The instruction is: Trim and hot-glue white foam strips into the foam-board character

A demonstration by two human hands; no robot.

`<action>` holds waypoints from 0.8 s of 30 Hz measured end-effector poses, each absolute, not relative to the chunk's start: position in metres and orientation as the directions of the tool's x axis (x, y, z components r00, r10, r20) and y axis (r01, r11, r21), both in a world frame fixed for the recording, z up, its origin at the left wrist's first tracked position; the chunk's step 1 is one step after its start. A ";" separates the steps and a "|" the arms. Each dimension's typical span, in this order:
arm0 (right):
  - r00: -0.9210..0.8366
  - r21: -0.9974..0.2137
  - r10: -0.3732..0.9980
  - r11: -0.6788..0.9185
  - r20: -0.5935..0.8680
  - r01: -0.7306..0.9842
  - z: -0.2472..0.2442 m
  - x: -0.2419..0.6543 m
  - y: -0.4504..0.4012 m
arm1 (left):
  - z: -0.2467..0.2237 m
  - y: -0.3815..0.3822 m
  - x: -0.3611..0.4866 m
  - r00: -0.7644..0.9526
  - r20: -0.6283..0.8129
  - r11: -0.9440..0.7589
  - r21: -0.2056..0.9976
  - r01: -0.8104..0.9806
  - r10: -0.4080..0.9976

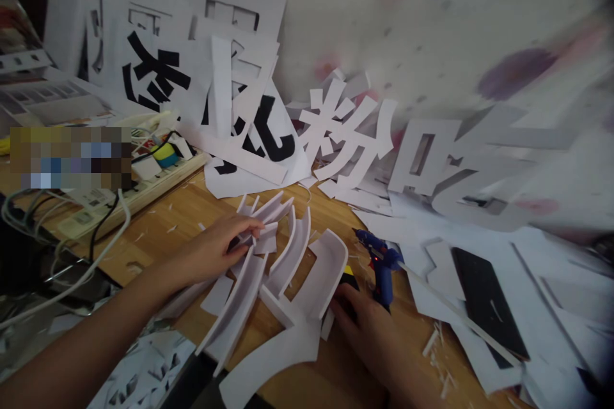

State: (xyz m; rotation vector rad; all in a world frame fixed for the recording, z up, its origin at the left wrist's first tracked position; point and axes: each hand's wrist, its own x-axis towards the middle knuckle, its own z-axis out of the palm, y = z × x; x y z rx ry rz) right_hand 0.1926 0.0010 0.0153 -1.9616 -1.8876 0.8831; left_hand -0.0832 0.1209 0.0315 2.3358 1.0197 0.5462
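Observation:
A white foam-board character with raised side walls lies on the wooden table in front of me. My left hand rests at its upper left part, with fingers closed around one of the thin walls. My right hand is by the character's lower right edge with its fingers curled. What these fingers hold, if anything, is hidden. Just beyond them a yellow and black object shows in part behind the character. A blue glue gun with a long white glue stick stands right of the character, a small red light on it.
White cut-out characters lean against the wall, beside sheets with black characters. A power strip with cables lies at left. At right are a dark flat slab and white sheets. White scraps fill the lower left.

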 end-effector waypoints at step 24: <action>0.186 -0.621 0.943 0.027 0.276 0.783 0.046 0.195 0.010 | 0.039 0.108 -0.095 0.529 0.007 -0.360 0.739 0.569 0.849</action>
